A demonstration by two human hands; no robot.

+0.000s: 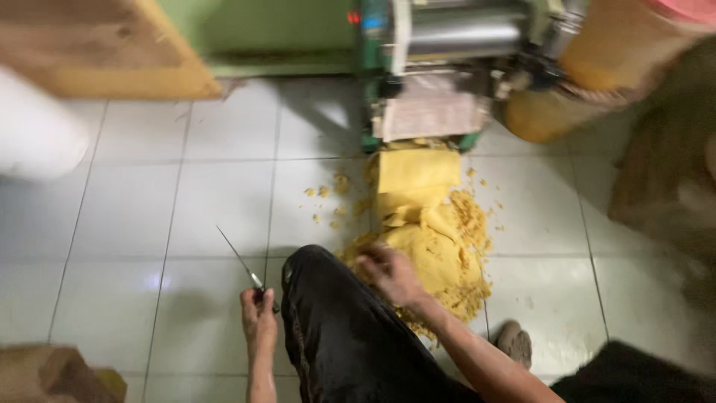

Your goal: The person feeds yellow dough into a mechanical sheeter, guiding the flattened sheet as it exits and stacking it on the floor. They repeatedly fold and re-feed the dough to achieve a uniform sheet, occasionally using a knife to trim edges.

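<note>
Two bare hands work low over pale glossy tiles: the left hand (257, 317) grips a thin-bladed knife (240, 263), the right hand (389, 275) presses, fingers curled, into crumbly yellow dough (432, 231) below a roller machine (447, 45).

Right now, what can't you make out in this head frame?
- Right hand: motion-blurred on the yellow dough sheet; grip unclear.
- Roller machine: top cut off by frame edge.
- Dough's near edge: hidden behind black-trousered knee.
- Left hand holds the knife; handle hidden by the fingers.
</note>
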